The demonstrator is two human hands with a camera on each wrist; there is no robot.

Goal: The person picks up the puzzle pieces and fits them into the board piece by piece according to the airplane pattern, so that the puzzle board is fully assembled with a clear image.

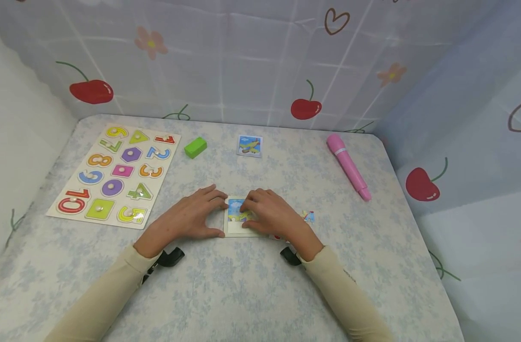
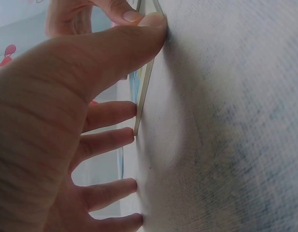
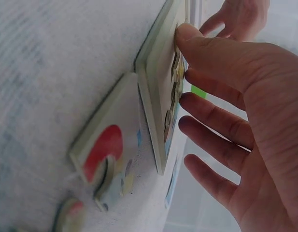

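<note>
A small puzzle tray (image 1: 232, 230) with a pale border lies mid-table, its upper part filled with pieces showing blue sky (image 1: 235, 205) and yellow. My left hand (image 1: 191, 212) steadies the tray's left edge with spread, fairly straight fingers; thumb and fingertips (image 2: 125, 137) touch that edge. With thumb and fingers, my right hand (image 1: 271, 213) pinches a yellowish puzzle piece (image 3: 179, 70) in the tray. The right hand hides the tray's right part in the head view. Beside the tray lies a loose puzzle piece with a red patch (image 3: 107, 145), and another loose piece (image 1: 309, 216) is farther right.
A number-and-shape peg board (image 1: 110, 175) lies at the left. Behind the tray are a green block (image 1: 195, 147) and an airplane picture card (image 1: 249, 146). A pink pen-like stick (image 1: 349, 167) rests at the right. A printed curtain (image 1: 252, 61) hangs along the back edge.
</note>
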